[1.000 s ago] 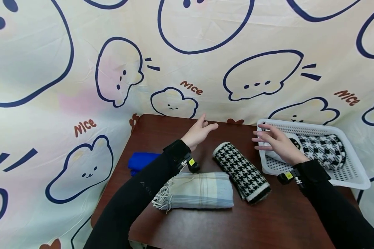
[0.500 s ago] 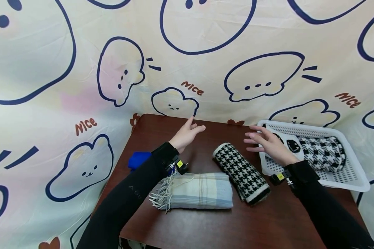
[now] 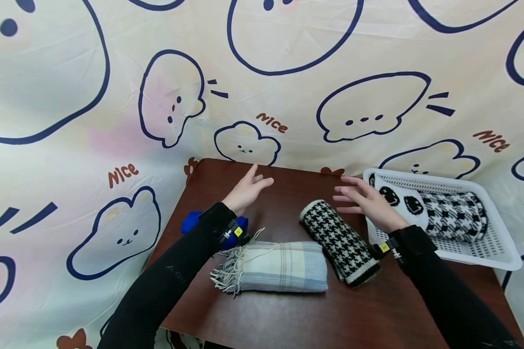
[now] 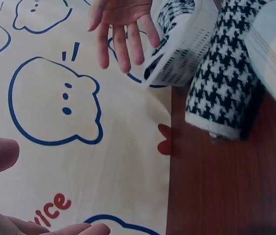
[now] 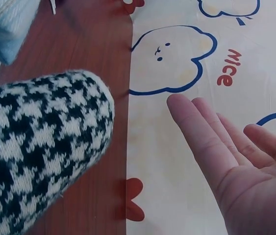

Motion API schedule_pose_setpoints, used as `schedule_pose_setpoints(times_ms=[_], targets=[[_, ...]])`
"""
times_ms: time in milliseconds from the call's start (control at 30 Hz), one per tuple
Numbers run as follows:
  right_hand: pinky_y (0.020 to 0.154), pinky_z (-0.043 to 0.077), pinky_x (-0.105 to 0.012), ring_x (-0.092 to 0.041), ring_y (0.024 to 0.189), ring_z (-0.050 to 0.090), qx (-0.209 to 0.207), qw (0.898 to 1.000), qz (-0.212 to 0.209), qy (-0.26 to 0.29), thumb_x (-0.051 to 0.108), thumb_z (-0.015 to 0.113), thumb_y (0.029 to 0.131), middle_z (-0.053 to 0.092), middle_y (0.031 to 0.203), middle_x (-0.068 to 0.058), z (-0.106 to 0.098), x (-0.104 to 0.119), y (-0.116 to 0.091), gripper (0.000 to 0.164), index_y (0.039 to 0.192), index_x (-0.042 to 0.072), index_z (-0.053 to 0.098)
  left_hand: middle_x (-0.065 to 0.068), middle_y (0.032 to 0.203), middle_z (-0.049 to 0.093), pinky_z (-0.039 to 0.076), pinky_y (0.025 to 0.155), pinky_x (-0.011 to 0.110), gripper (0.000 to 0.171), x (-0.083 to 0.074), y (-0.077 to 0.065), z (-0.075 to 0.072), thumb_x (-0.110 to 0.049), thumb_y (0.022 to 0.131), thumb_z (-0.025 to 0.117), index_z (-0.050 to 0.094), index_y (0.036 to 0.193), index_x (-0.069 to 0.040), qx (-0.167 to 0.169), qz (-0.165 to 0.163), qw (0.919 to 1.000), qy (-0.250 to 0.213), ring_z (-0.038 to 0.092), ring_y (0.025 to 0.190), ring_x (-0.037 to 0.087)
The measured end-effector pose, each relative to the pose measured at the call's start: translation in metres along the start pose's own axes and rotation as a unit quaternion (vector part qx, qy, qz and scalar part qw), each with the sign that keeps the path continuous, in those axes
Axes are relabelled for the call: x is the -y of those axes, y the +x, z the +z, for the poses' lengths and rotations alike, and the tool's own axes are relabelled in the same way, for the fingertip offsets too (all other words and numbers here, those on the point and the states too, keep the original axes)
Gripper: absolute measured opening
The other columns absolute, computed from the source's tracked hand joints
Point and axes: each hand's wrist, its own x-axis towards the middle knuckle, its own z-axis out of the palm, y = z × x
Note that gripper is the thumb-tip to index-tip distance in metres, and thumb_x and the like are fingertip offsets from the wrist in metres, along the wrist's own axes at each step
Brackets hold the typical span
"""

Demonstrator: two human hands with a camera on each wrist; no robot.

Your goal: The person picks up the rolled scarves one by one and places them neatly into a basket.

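Note:
My left hand [image 3: 246, 191] is held over the far part of the brown table, fingers extended and holding nothing. Below its wrist lies a folded blue cloth [image 3: 189, 221], partly hidden by the sleeve. My right hand [image 3: 371, 203], also holding nothing with fingers spread, hovers between a black-and-white houndstooth scarf [image 3: 338, 240] and the basket. That scarf is folded into a long roll and lies slantwise. Left of it is a folded pale blue and cream plaid scarf [image 3: 284, 266], its fringe toward the left. The right wrist view shows the houndstooth roll's end [image 5: 44, 137] beside the extended fingers.
A white perforated basket [image 3: 502, 254] stands at the table's right side. Inside are a black-and-white checked roll [image 3: 456, 215] and a white cloth with black round patterns [image 3: 399, 201]. A cartoon-printed curtain [image 3: 284, 97] borders the table [image 3: 288, 320] behind and at left.
Both hands have drifted left, the right one coming away from over the basket and uncovering more of the white patterned cloth. The scarves and the blue cloth have stayed in place.

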Motion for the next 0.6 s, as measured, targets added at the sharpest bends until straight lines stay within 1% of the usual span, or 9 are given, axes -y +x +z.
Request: schedule_pose_setpoints(times_ms=[67,133,200,267,367,433,467,567,600], targets=[[0.112,0.053,-0.053,-0.035,0.145,0.052,0.003,1.0,0.003,0.009,0.042,0.052,0.114,0.033,0.168,-0.028,0.002,0.0,0.001,0.075,0.172,0.011,0.015,0.016,0.175,0.026,0.021,0.133,0.055,0.087,0.002,-0.002,-0.004,-0.035,0.111,0.061,0.002,0.174,-0.021,-0.002,0.004,1.0,0.003,0.024,0.162,0.032],[0.112,0.053,-0.053,-0.034,0.145,0.053,0.006,1.0,0.001,0.011,0.043,0.053,0.113,0.032,0.168,-0.028,0.003,-0.001,0.004,0.076,0.171,0.012,0.015,0.016,0.176,0.025,0.021,0.133,0.054,0.088,0.005,-0.003,-0.008,-0.035,0.111,0.061,0.001,0.174,-0.02,-0.002,0.005,1.0,0.003,0.024,0.162,0.032],[0.111,0.054,-0.052,-0.03,0.142,0.057,0.008,1.0,0.001,0.01,0.044,0.053,0.113,0.033,0.168,-0.028,0.004,-0.002,0.006,0.076,0.171,0.012,0.016,0.016,0.176,0.025,0.021,0.133,0.054,0.089,0.007,-0.005,-0.012,-0.035,0.111,0.061,0.001,0.174,-0.019,-0.003,0.005,1.0,0.004,0.024,0.163,0.032],[0.109,0.056,-0.05,-0.022,0.137,0.061,0.01,1.0,-0.001,0.009,0.045,0.054,0.113,0.034,0.168,-0.027,0.007,-0.002,0.008,0.076,0.171,0.012,0.017,0.016,0.176,0.024,0.021,0.133,0.054,0.089,0.009,-0.006,-0.015,-0.035,0.111,0.061,0.0,0.174,-0.019,-0.005,0.004,1.0,0.004,0.023,0.163,0.032],[0.109,0.056,-0.049,-0.014,0.133,0.063,0.014,1.0,-0.002,0.01,0.046,0.054,0.112,0.035,0.168,-0.026,0.01,-0.002,0.01,0.076,0.171,0.013,0.018,0.016,0.176,0.024,0.02,0.133,0.055,0.089,0.01,-0.01,-0.019,-0.036,0.111,0.061,0.0,0.174,-0.019,-0.008,0.004,0.9999,0.01,0.023,0.163,0.033],[0.11,0.055,-0.049,-0.018,0.136,0.062,0.016,1.0,-0.004,0.012,0.046,0.054,0.112,0.035,0.167,-0.026,0.012,-0.002,0.011,0.075,0.17,0.013,0.019,0.016,0.176,0.024,0.02,0.133,0.056,0.088,0.011,-0.012,-0.022,-0.036,0.111,0.06,0.0,0.174,-0.019,-0.009,0.003,0.9999,0.014,0.023,0.163,0.034],[0.112,0.054,-0.051,-0.021,0.138,0.061,0.018,1.0,-0.006,0.014,0.045,0.054,0.113,0.035,0.167,-0.026,0.014,-0.002,0.012,0.075,0.17,0.013,0.019,0.017,0.176,0.024,0.02,0.132,0.057,0.088,0.011,-0.014,-0.023,-0.036,0.112,0.06,0.0,0.174,-0.019,-0.011,0.003,0.9998,0.017,0.023,0.163,0.035],[0.114,0.05,-0.057,-0.036,0.144,0.053,0.024,0.999,-0.012,0.019,0.043,0.053,0.113,0.034,0.167,-0.028,0.019,-0.002,0.014,0.074,0.171,0.011,0.018,0.017,0.176,0.024,0.02,0.132,0.059,0.088,0.013,-0.016,-0.027,-0.036,0.112,0.059,0.0,0.174,-0.019,-0.015,0.001,0.9996,0.022,0.023,0.163,0.036],[0.114,0.05,-0.058,-0.04,0.146,0.05,0.026,0.999,-0.013,0.021,0.043,0.053,0.113,0.034,0.167,-0.028,0.021,-0.002,0.015,0.075,0.171,0.011,0.017,0.018,0.176,0.024,0.02,0.132,0.06,0.088,0.014,-0.016,-0.029,-0.036,0.112,0.059,0.0,0.174,-0.019,-0.017,0.001,0.9996,0.023,0.022,0.163,0.036]])
